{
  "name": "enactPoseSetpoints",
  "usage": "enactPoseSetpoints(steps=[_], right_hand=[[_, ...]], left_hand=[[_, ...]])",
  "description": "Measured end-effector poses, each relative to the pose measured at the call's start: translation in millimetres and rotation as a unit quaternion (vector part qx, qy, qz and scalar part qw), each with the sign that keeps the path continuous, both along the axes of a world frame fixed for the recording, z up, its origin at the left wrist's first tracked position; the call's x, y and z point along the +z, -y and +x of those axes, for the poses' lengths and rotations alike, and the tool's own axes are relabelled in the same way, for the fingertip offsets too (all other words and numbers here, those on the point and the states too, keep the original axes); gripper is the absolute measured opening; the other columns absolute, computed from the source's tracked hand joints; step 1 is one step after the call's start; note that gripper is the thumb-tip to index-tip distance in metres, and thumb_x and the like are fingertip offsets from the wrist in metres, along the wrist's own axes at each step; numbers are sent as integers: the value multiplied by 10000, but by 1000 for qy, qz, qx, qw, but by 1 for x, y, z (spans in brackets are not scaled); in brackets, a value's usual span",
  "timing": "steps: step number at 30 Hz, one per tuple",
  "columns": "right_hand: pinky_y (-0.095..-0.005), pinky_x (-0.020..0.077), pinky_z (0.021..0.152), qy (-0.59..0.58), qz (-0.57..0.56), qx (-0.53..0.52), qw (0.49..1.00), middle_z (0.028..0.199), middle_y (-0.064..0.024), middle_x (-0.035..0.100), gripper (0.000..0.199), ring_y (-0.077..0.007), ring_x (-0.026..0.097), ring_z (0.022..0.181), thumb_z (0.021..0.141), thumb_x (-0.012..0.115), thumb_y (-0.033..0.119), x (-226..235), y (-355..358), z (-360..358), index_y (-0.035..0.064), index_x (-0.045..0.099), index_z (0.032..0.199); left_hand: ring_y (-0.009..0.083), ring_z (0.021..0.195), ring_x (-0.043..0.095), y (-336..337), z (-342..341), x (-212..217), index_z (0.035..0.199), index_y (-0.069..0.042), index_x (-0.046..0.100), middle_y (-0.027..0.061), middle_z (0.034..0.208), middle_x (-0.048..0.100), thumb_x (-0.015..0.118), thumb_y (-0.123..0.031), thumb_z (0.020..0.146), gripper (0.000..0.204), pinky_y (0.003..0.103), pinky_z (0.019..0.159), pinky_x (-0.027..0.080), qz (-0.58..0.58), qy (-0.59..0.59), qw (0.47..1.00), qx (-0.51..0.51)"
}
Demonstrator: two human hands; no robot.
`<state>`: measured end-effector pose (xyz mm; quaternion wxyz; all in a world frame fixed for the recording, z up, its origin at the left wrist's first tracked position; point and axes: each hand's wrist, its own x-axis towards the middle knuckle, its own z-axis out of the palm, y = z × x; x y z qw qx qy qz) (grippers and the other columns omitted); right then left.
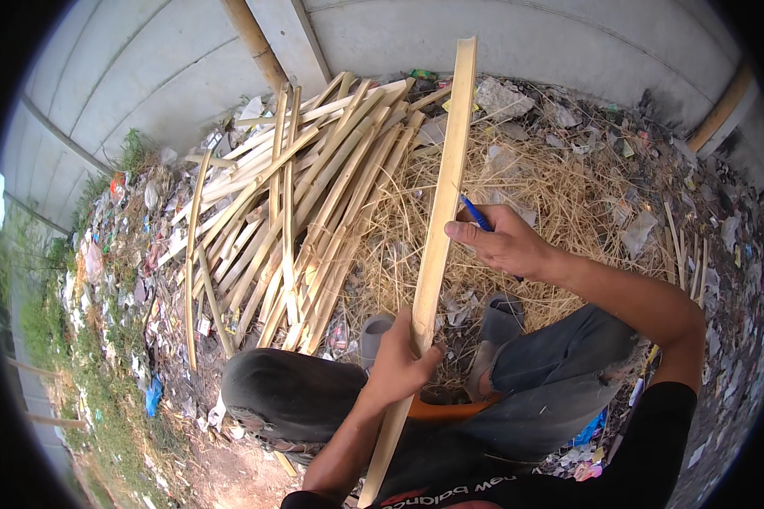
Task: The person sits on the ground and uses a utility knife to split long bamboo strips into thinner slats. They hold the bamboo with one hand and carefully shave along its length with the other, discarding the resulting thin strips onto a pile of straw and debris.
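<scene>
Left hand (399,360) fingers wrapped round the lower part of a long bamboo slat (440,229) – likely light, stiff, splintery – right hand (505,242) pinching a blue pen (477,214) against its edge, above the straw-littered ground (560,187)

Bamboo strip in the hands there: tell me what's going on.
A seated person holds a long bamboo strip upright, the left hand gripping its lower part. The right hand rests against the strip higher up, holding a blue pen. A pile of similar strips lies on the littered, straw-covered ground ahead.
</scene>
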<state>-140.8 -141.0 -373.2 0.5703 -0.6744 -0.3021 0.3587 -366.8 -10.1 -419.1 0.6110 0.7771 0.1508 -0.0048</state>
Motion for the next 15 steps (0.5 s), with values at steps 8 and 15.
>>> enactPoseSetpoints(steps=[8, 15], right_hand=[[-349, 401, 519, 108, -84, -92, 986, 596, -10, 521, 428, -121, 506, 546, 970, 681, 376, -11, -2, 34, 2, 578, 791], [-435, 452, 596, 484, 0, -13, 875, 800, -125, 609, 372, -305, 573, 618, 1076, 518, 379, -8, 22, 46, 9, 543, 1042]], left_hand=[[142, 952, 609, 15, -3, -3, 1458, 8, 397, 110, 1071, 637, 734, -41, 894, 659, 311, 806, 511, -45, 56, 997, 29], [177, 1242, 569, 9, -9, -16, 1549, 85, 311, 185, 1370, 593, 702, 2, 915, 749, 326, 1044, 454, -126, 67, 989, 44]])
